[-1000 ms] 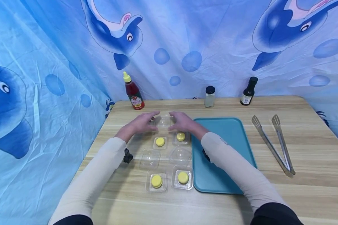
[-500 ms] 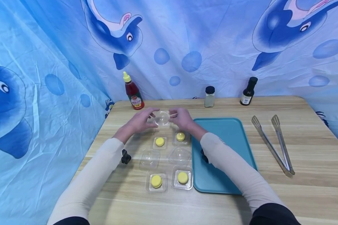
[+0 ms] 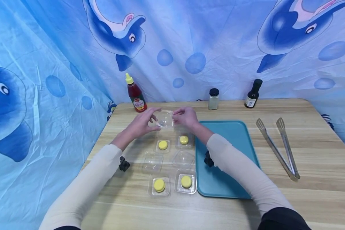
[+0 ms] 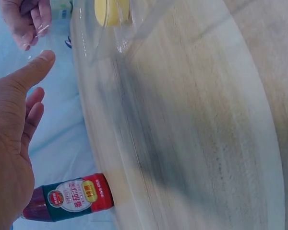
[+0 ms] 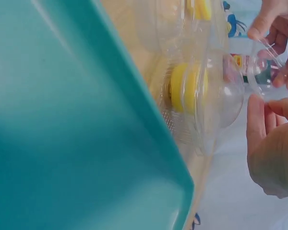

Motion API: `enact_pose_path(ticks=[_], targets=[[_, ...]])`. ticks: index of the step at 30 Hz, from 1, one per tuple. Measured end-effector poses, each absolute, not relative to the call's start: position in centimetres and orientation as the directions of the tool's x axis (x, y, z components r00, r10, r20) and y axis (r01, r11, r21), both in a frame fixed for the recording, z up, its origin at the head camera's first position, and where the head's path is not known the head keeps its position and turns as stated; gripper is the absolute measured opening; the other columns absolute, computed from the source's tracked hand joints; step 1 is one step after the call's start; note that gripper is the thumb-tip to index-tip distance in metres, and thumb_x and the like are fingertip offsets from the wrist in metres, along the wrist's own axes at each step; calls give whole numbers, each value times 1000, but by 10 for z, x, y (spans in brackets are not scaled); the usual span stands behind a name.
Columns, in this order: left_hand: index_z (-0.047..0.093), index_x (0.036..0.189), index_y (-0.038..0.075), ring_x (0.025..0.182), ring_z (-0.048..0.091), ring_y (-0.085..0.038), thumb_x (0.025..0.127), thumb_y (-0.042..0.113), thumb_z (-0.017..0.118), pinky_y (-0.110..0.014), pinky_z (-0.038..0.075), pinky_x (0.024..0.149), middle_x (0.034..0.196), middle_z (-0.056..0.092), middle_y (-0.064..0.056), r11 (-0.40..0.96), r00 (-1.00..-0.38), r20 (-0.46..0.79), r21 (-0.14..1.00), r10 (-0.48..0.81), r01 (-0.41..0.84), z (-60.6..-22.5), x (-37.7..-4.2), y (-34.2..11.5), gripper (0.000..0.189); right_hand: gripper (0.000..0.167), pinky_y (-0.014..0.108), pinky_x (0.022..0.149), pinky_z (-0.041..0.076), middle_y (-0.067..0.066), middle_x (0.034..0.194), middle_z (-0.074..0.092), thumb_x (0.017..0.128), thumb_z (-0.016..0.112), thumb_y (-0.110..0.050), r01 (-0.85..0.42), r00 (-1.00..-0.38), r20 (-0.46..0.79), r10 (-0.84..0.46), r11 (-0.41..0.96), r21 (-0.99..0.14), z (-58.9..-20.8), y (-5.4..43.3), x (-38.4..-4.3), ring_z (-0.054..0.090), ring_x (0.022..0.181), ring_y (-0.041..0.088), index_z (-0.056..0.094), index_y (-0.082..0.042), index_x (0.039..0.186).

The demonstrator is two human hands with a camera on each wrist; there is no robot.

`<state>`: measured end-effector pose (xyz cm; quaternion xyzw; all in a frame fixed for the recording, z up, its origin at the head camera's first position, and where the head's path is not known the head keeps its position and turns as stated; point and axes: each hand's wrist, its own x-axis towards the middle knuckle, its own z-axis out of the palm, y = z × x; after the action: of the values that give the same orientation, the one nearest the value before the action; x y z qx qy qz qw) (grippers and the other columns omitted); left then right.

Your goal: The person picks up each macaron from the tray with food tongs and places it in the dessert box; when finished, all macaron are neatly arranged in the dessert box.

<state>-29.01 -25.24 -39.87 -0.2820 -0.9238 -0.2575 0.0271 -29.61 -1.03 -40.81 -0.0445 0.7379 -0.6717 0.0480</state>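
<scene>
A clear domed plastic lid point(image 3: 164, 119) is held at the back of the table. My right hand point(image 3: 187, 117) pinches its right edge. The left hand point(image 3: 143, 123) holds its left side between spread thumb and fingers, with the contact hard to see. In front of it, a yellow macaron point(image 3: 163, 145) sits in an uncovered clear tray. To the right, another macaron point(image 5: 185, 87) is under a domed clear lid point(image 5: 230, 98). Nearer stand two open clear boxes with macarons point(image 3: 159, 185) point(image 3: 186, 181), their lids point(image 3: 152, 161) point(image 3: 183, 159) lying behind them.
A teal tray point(image 3: 227, 179) lies right of the boxes, under my right forearm. Metal tongs point(image 3: 284, 159) lie farther right. A red sauce bottle point(image 3: 137, 97), a black-capped jar point(image 3: 213, 99) and a dark bottle point(image 3: 252, 94) stand along the back edge, before a blue curtain point(image 3: 172, 48).
Both hands have moved slightly back and upward with the clear lid, which now tilts up between them. The right fingers have closed into a pinch on its edge. The macarons have stayed put.
</scene>
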Motion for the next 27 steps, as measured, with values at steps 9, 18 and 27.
enact_pose_path(ticks=[9, 18, 27], targets=[[64, 143, 5, 108, 75, -24, 100, 25, 77, -40, 62, 95, 136, 71, -14, 629, -850, 153, 609, 505, 483, -397, -283, -250, 49, 18, 25, 76, 62, 9, 81, 71, 85, 72, 12, -496, -861, 411, -300, 313, -810, -411, -7, -285, 72, 84, 20, 66, -3, 78], [59, 149, 3, 128, 65, -30, 106, 31, 69, -47, 52, 111, 146, 64, -15, 593, -855, 34, 706, 518, 387, -387, -273, -257, 53, 23, 28, 80, 63, 5, 85, 62, 81, 74, 13, -777, -629, 671, -394, 344, -527, -420, -1, -273, 71, 88, 21, 62, -6, 77], [57, 150, 4, 130, 63, -33, 96, 26, 82, -49, 50, 114, 147, 62, -16, 592, -844, -13, 719, 536, 365, -384, -270, -261, 63, 25, 34, 96, 58, 8, 109, 65, 86, 83, 3, -768, -639, 591, -492, 375, -519, -419, 1, -265, 66, 107, 26, 66, -3, 104]])
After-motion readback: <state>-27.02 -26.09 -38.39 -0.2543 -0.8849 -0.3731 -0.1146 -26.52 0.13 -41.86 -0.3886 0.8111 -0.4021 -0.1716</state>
